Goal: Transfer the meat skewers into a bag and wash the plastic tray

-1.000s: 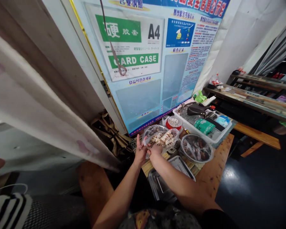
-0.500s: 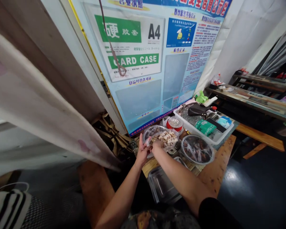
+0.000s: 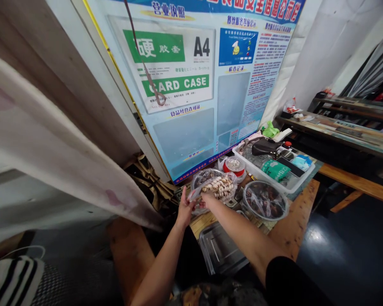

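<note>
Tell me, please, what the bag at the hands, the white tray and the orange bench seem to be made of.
Bag: thin clear plastic, glossy; it wrinkles and catches light.
White tray: probably hard plastic, smooth, by its even colour and rounded corners.
Orange bench: likely wood, perhaps varnished, by its warm tone and plank shape.

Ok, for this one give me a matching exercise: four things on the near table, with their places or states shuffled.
Column one:
1. skewered food
2. round bowl in front of the tray
3. long tray
4. rectangular plastic container

Column two:
A. has a green-labelled bottle lying in it
B. at the table's near side, partly hidden by the right forearm
C. pale, next to the right hand
D. shows dark contents and clear plastic

Pairs: 1-C, 2-D, 3-A, 4-B
</note>
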Demonstrator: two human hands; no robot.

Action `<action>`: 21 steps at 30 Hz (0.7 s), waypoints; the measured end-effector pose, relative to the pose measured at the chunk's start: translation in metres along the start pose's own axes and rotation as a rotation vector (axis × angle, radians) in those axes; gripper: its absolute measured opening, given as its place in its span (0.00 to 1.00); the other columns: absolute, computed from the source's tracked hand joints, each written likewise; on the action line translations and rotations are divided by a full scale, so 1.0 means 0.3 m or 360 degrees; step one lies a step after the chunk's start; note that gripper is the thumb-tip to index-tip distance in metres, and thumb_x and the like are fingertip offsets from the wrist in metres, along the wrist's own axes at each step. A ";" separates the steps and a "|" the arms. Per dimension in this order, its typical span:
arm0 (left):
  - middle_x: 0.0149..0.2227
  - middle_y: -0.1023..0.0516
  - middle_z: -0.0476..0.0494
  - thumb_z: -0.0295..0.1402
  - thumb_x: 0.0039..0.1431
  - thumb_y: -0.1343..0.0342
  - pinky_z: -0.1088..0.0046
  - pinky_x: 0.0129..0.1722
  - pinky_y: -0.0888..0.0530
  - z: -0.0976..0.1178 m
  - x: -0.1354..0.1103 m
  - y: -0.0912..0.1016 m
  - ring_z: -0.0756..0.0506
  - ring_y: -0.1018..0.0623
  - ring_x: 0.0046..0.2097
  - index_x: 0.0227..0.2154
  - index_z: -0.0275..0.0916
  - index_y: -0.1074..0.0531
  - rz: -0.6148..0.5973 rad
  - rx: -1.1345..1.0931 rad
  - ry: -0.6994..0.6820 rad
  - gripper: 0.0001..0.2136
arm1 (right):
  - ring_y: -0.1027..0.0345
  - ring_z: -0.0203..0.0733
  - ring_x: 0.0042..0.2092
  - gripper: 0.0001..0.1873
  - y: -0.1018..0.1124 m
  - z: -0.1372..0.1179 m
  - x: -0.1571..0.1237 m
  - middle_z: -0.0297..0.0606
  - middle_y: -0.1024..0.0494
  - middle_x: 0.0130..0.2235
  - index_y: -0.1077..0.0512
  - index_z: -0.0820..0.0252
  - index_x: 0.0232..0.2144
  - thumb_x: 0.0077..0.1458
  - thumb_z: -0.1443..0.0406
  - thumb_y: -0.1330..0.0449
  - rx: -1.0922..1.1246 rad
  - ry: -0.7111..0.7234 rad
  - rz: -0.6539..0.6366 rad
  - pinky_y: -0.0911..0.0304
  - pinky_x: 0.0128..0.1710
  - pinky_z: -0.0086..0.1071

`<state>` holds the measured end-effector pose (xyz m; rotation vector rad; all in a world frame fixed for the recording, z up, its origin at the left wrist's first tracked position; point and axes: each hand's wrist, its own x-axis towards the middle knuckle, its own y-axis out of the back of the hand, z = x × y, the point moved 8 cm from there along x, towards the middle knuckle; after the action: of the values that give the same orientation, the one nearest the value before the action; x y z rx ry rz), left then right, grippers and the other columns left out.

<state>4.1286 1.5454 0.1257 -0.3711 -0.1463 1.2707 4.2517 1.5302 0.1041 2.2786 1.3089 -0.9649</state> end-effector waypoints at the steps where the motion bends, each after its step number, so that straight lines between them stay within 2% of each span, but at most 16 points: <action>1: 0.63 0.28 0.34 0.27 0.45 0.30 0.82 0.22 0.35 -0.007 0.002 0.008 0.59 0.34 0.24 0.74 0.50 0.58 0.0052 -0.0001 0.0015 0.57 | 0.38 0.34 0.19 0.08 0.014 0.010 -0.001 0.26 0.35 0.22 0.33 0.60 0.34 0.67 0.65 0.45 -0.0053 -0.0046 -0.0001 0.38 0.20 0.27; 4: 0.61 0.26 0.36 0.23 0.43 0.33 0.82 0.21 0.36 -0.003 0.014 0.013 0.60 0.34 0.22 0.74 0.51 0.60 0.0181 -0.0010 0.0023 0.58 | 0.35 0.38 0.20 0.10 0.082 0.021 -0.009 0.28 0.33 0.20 0.32 0.59 0.33 0.66 0.61 0.44 -0.0170 -0.0134 -0.0091 0.40 0.19 0.27; 7: 0.60 0.25 0.35 0.21 0.45 0.35 0.81 0.20 0.37 0.019 0.029 -0.004 0.60 0.35 0.21 0.74 0.49 0.60 0.0233 0.0020 0.0007 0.57 | 0.31 0.42 0.23 0.11 0.231 -0.033 0.004 0.35 0.28 0.20 0.29 0.61 0.29 0.57 0.60 0.34 -0.0423 -0.0036 -0.0157 0.39 0.20 0.27; 8: 0.60 0.25 0.34 0.20 0.45 0.35 0.82 0.20 0.37 0.026 0.033 -0.010 0.60 0.35 0.21 0.74 0.48 0.60 0.0236 0.0025 0.0002 0.56 | 0.30 0.43 0.24 0.11 0.299 -0.079 0.019 0.37 0.27 0.20 0.28 0.62 0.27 0.53 0.62 0.32 -0.0552 0.0102 -0.0120 0.39 0.22 0.28; 10: 0.60 0.25 0.34 0.20 0.46 0.35 0.82 0.20 0.37 0.033 0.040 -0.017 0.60 0.35 0.21 0.74 0.48 0.58 0.0245 0.0025 -0.0003 0.56 | 0.28 0.43 0.29 0.10 0.456 -0.185 0.059 0.40 0.26 0.22 0.29 0.62 0.24 0.50 0.66 0.31 -0.0671 0.0364 0.0087 0.39 0.25 0.27; 13: 0.59 0.24 0.35 0.20 0.46 0.33 0.84 0.20 0.38 0.030 0.045 -0.010 0.61 0.35 0.21 0.74 0.50 0.55 0.0295 0.0035 0.0000 0.54 | 0.27 0.43 0.44 0.07 0.638 -0.318 0.141 0.42 0.22 0.33 0.28 0.61 0.29 0.49 0.69 0.32 -0.0655 0.0674 0.0380 0.37 0.36 0.27; 14: 0.59 0.24 0.35 0.20 0.47 0.34 0.84 0.19 0.38 0.027 0.046 -0.005 0.61 0.35 0.21 0.74 0.50 0.54 0.0314 0.0040 0.0003 0.54 | 0.28 0.43 0.46 0.09 0.668 -0.347 0.171 0.40 0.22 0.35 0.28 0.60 0.30 0.46 0.70 0.31 -0.0628 0.0768 0.0417 0.36 0.40 0.28; 16: 0.58 0.23 0.36 0.19 0.48 0.34 0.84 0.19 0.38 0.020 0.047 0.005 0.61 0.34 0.21 0.73 0.51 0.53 0.0345 0.0047 0.0020 0.53 | 0.29 0.43 0.45 0.09 0.687 -0.377 0.230 0.37 0.23 0.33 0.27 0.59 0.27 0.43 0.71 0.31 -0.0558 0.0906 0.0388 0.36 0.43 0.30; 18: 0.58 0.23 0.37 0.19 0.49 0.35 0.84 0.18 0.38 0.013 0.047 0.014 0.60 0.34 0.21 0.73 0.51 0.53 0.0371 0.0046 0.0056 0.51 | 0.31 0.41 0.38 0.05 0.682 -0.380 0.273 0.33 0.26 0.28 0.27 0.60 0.24 0.47 0.71 0.34 -0.0472 0.0965 0.0303 0.37 0.41 0.30; 21: 0.56 0.22 0.37 0.18 0.51 0.37 0.84 0.18 0.39 0.011 0.048 0.026 0.61 0.35 0.20 0.73 0.50 0.51 0.0457 0.0033 0.0128 0.49 | 0.35 0.36 0.30 0.08 0.686 -0.382 0.297 0.31 0.30 0.23 0.30 0.60 0.24 0.55 0.71 0.42 -0.0317 0.0941 0.0217 0.38 0.34 0.28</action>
<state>4.1249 1.5616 0.1247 -0.4353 -0.0108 1.5367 4.5028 1.5465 0.1147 2.5422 1.3557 -0.0950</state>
